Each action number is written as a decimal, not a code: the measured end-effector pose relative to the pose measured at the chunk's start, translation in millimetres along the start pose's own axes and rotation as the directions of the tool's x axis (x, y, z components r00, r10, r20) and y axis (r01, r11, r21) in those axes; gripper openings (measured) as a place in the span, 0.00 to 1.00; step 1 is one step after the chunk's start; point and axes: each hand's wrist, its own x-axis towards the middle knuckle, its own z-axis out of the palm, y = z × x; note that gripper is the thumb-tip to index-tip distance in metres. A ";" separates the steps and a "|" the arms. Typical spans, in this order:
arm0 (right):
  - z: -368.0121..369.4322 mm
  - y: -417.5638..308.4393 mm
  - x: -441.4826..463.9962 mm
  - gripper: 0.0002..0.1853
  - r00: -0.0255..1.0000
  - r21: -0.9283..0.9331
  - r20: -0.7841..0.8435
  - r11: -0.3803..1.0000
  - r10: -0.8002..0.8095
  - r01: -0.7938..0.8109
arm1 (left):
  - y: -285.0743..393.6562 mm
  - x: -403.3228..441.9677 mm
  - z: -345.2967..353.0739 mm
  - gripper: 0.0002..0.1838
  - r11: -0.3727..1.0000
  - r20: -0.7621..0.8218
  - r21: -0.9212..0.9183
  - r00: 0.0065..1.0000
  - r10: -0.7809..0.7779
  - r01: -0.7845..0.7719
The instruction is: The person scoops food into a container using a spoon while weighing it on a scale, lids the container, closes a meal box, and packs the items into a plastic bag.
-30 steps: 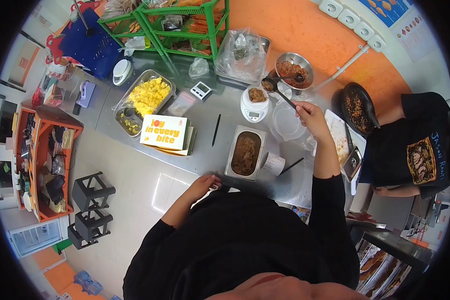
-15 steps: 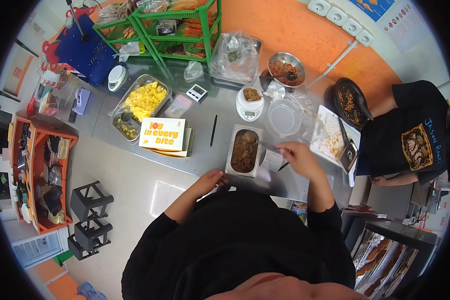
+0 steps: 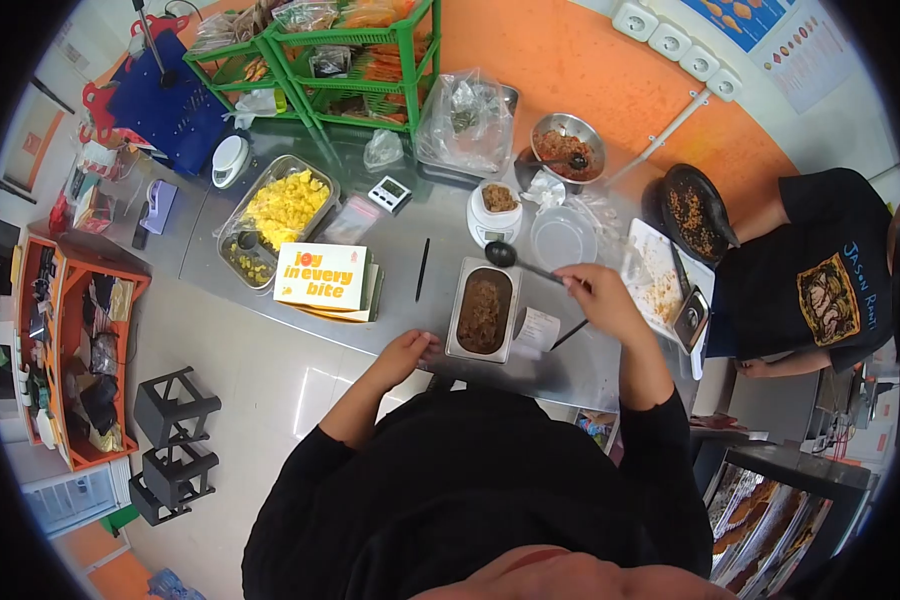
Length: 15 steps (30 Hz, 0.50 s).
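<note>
A black serving spoon [image 3: 530, 265] is held by its handle in my right hand [image 3: 602, 302]. Its dark bowl hangs over the upper end of a rectangular metal food pan [image 3: 510, 330], close to the white kitchen scale [image 3: 492, 232]. Brown, saucy food [image 3: 482, 312] fills the pan. On the scale sits a small container of brown food [image 3: 500, 196]. Beside the pan's left side, at the table's edge, my left hand [image 3: 408, 358] holds nothing, its fingers loosely bent and apart.
A tray of yellow food [image 3: 285, 205], a "joy in every bite" box [image 3: 320, 275] and a timer [image 3: 390, 194] stand left. Right are a plastic lid [image 3: 563, 237], a paper label [image 3: 538, 328], a white board [image 3: 660, 290] and a co-worker [image 3: 810, 270] holding a dark pan [image 3: 690, 205].
My right hand has raised the spoon out of the food and swung its bowl up toward the scale. My left hand has shifted slightly left, away from the metal pan.
</note>
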 end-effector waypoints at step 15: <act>27.1 23.0 112.5 0.10 0.967 -0.636 -0.136 0.767 -0.217 0.082 | 138.7 147.8 16.6 0.17 0.869 -0.359 0.413 0.829 0.429 -0.271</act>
